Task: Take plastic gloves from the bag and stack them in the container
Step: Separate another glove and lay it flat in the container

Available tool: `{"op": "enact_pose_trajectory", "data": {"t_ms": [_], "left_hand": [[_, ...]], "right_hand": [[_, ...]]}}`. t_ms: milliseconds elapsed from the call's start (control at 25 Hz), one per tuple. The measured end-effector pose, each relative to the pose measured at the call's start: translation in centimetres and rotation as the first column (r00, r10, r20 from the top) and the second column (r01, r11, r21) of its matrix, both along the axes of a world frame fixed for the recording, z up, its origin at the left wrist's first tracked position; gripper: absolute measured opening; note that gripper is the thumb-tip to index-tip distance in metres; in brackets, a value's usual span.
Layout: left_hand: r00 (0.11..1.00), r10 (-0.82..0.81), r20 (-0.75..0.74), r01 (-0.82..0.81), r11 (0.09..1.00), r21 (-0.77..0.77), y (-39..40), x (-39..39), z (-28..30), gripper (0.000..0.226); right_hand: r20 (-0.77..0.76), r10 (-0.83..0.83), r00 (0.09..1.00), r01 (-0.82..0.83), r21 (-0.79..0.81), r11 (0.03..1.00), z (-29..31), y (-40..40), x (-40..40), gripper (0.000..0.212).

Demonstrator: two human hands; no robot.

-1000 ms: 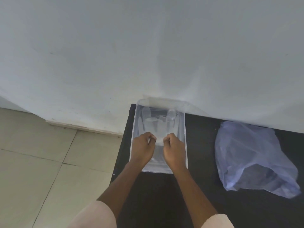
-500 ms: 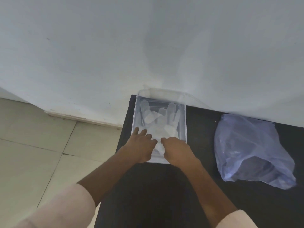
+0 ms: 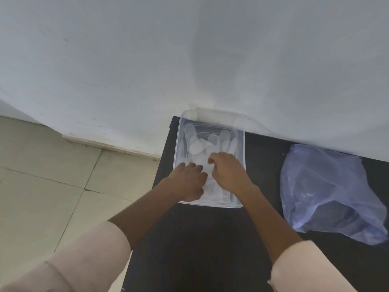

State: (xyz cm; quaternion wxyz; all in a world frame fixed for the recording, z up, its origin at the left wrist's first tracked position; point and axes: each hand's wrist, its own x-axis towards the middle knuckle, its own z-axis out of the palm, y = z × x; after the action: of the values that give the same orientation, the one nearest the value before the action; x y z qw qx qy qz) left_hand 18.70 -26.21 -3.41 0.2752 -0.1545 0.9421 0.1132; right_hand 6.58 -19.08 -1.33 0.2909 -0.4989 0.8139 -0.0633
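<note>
Gloves (image 3: 207,144) lie flat in the clear container (image 3: 241,165) on the black table (image 3: 210,239), fingers pointing at the wall. Left hand (image 3: 189,180) presses down, fingers curled; right hand (image 3: 226,173) pinches the plastic. Bag (image 3: 328,192) sits well right.

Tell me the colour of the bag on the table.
The bag is a see-through pale blue-violet, seen in the head view.

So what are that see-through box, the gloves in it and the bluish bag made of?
The container looks like clear rigid plastic: the dark table shows through its straight walls and rim. The gloves seem thin, milky translucent plastic film, lying flat and limp. The bag looks like soft, pale blue plastic film, crumpled and slightly glossy, its contents showing through only dimly.
</note>
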Motion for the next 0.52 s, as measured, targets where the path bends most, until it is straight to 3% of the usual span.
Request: {"op": "enact_pose_trajectory", "data": {"t_ms": [80, 240, 400, 520], "left_hand": [[0.997, 0.056, 0.045, -0.057, 0.998, 0.037, 0.8, -0.6, -0.5, 0.06], [0.99, 0.115, 0.087, -0.119, 0.992, 0.051, 1.2, -1.3, -1.5, 0.066], [0.992, 0.1, 0.081, -0.102, 0.994, 0.028, 1.2, -1.0, -2.1, 0.065], [0.991, 0.095, 0.093, -0.098, 0.995, 0.032, 1.2, -1.1, -2.1, 0.066]], "right_hand": [[0.088, -0.094, 0.992, 0.097, -0.034, 0.995, -1.7, -1.8, -0.4, 0.024], [0.196, -0.082, 0.977, 0.092, -0.047, 0.995, -4.7, -3.6, -0.8, 0.022], [0.257, -0.138, 0.956, 0.188, -0.181, 0.965, -6.0, -3.7, -2.0, 0.04], [0.301, -0.227, 0.926, 0.281, -0.149, 0.948, -6.2, -4.2, -2.8, 0.058]]}}
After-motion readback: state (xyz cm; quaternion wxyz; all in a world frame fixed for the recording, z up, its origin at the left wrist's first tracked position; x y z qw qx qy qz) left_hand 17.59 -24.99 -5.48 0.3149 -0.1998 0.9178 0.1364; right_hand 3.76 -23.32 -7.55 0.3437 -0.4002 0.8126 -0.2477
